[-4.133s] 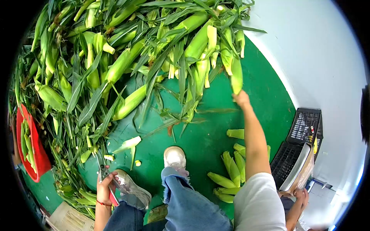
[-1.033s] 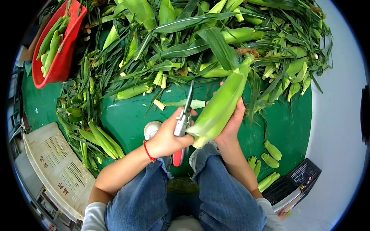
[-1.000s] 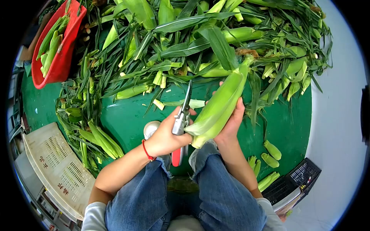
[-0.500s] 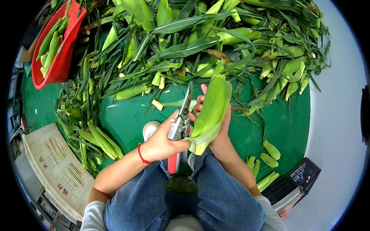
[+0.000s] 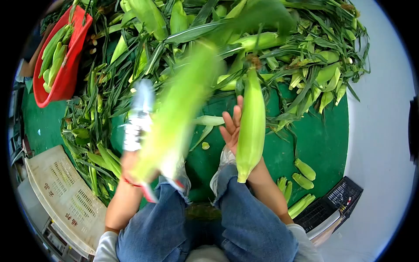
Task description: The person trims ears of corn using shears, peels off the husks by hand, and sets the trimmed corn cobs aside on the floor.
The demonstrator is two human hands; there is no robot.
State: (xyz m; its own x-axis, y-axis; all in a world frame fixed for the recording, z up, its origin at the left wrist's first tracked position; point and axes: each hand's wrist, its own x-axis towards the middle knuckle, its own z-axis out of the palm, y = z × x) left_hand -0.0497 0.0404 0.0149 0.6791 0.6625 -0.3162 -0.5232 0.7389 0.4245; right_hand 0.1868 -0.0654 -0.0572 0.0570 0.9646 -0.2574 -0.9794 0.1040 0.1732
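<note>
A husk layer [image 5: 183, 94] is now swinging away in the left fingers [image 5: 131, 160], which are also clasping shears [image 5: 139, 124]; the corn [image 5: 252, 126], now slimmer and partly stripped, is resting against the right fingers [image 5: 229, 124], which are spreading loosely.

Smooth husk with a soft sheen covers the corn ear [image 5: 252, 126]; the blurred shears [image 5: 139, 124] look silvery metal. Upper left, glossy red plastic basin [image 5: 71, 76]; lower left, matt perforated plastic crate [image 5: 61, 192]; below, matt denim jeans [image 5: 257, 222]; smooth, faintly shiny green floor [image 5: 321, 144].
</note>
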